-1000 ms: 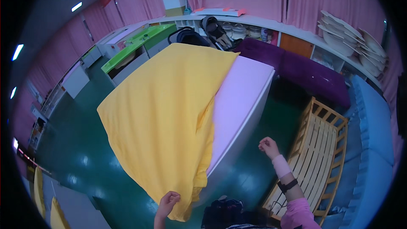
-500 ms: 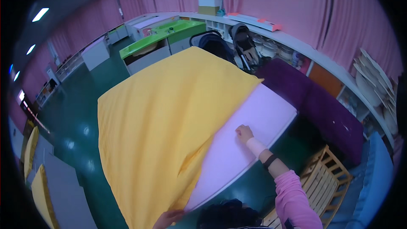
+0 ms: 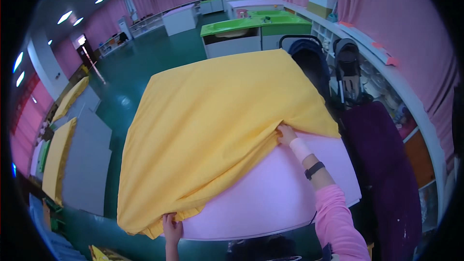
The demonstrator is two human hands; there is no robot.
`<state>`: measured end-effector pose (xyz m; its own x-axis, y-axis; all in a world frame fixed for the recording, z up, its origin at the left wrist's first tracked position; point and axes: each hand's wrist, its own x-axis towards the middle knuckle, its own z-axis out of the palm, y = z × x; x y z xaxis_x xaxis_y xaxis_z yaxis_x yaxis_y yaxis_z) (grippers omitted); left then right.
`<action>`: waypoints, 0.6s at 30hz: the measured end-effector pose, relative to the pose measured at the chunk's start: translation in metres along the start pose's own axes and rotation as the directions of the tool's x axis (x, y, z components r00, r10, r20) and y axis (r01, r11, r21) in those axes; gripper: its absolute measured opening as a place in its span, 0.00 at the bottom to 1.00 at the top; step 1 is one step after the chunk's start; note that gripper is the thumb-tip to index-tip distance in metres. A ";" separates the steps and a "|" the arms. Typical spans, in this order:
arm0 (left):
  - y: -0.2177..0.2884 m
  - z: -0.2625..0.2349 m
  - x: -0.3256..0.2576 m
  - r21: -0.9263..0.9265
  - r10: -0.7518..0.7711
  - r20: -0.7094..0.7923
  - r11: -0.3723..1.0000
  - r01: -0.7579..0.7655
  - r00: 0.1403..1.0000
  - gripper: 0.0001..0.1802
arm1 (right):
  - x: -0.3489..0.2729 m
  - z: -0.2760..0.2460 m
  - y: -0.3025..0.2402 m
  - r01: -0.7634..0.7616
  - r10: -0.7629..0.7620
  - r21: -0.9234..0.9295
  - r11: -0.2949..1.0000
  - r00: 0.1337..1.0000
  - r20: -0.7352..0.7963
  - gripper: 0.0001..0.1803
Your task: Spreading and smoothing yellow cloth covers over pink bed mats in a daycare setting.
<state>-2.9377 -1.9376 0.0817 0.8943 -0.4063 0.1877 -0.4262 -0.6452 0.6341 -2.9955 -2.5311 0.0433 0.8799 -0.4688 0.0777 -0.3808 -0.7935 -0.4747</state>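
Observation:
A yellow tablecloth (image 3: 212, 111) is spread over the far and left part of a table with a pale pinkish-white top (image 3: 270, 193). Its near edge runs slantwise in bunched folds, leaving the near right of the top bare. My right hand (image 3: 286, 134), with a dark band on the wrist, pinches this edge right of the middle. At the near left, my left hand (image 3: 172, 227) has its fingers closed at the gathered hem by the table's front edge; part of its grip is hidden.
Two strollers (image 3: 349, 63) stand beyond the far right corner, near a green-topped sink unit (image 3: 280, 19). A dark purple padded bench (image 3: 382, 164) runs along the right. Further grey tables with yellow covers (image 3: 59, 157) stand at the left on the green floor (image 3: 116, 99).
My right hand has moved from above the bare tabletop onto the cloth's edge and taken hold of it. The view has turned left, and the cloth's near edge now lies in more folds.

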 end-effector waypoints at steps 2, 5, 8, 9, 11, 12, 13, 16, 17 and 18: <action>-0.001 0.014 0.001 0.128 0.032 -0.109 0.992 -0.018 0.994 0.18 | -0.010 0.009 0.004 0.072 -0.074 0.042 0.997 0.996 0.051 0.29; -0.021 0.006 -0.010 0.398 0.096 -0.177 0.917 -0.018 0.980 0.07 | -0.038 0.009 -0.036 0.186 -0.193 -0.139 0.973 0.981 -0.034 0.32; 0.012 0.001 -0.017 0.126 -0.092 -0.208 0.985 0.120 0.974 0.06 | -0.071 -0.010 -0.065 0.334 -0.343 -0.170 0.927 0.939 -0.029 0.32; 0.016 -0.001 -0.024 -0.020 -0.135 -0.239 0.991 0.134 0.962 0.06 | -0.081 -0.008 -0.077 0.349 -0.356 -0.159 0.923 0.934 -0.018 0.32; 0.033 -0.012 -0.036 -0.091 -0.191 -0.202 0.980 0.176 0.961 0.06 | -0.104 0.002 -0.102 0.404 -0.404 -0.019 0.915 0.915 0.003 0.33; 0.045 -0.018 -0.043 -0.168 -0.229 -0.154 0.965 0.203 0.961 0.07 | -0.120 0.014 -0.117 0.434 -0.435 0.024 0.900 0.900 0.040 0.34; 0.053 -0.022 -0.051 -0.171 -0.208 -0.186 0.969 0.177 0.960 0.08 | -0.136 0.029 -0.136 0.466 -0.470 0.070 0.882 0.880 0.073 0.36; 0.061 -0.045 -0.077 -0.410 -0.281 -0.158 0.891 0.196 0.947 0.09 | -0.190 0.060 -0.214 0.617 -0.655 0.265 0.741 0.752 0.078 0.37; 0.077 -0.051 -0.080 -0.490 -0.301 -0.146 0.850 0.196 0.942 0.10 | -0.199 0.067 -0.237 0.648 -0.682 0.240 0.723 0.726 0.094 0.37; 0.076 -0.058 -0.086 -0.485 -0.306 -0.163 0.853 0.194 0.938 0.10 | -0.204 0.079 -0.259 0.660 -0.694 0.247 0.710 0.714 0.090 0.37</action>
<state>-3.0392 -1.9145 0.1576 0.9915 -0.0780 0.1042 -0.1237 -0.3153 0.9409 -3.0541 -2.1995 0.0812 0.9181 0.2511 0.3066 0.3801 -0.7769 -0.5020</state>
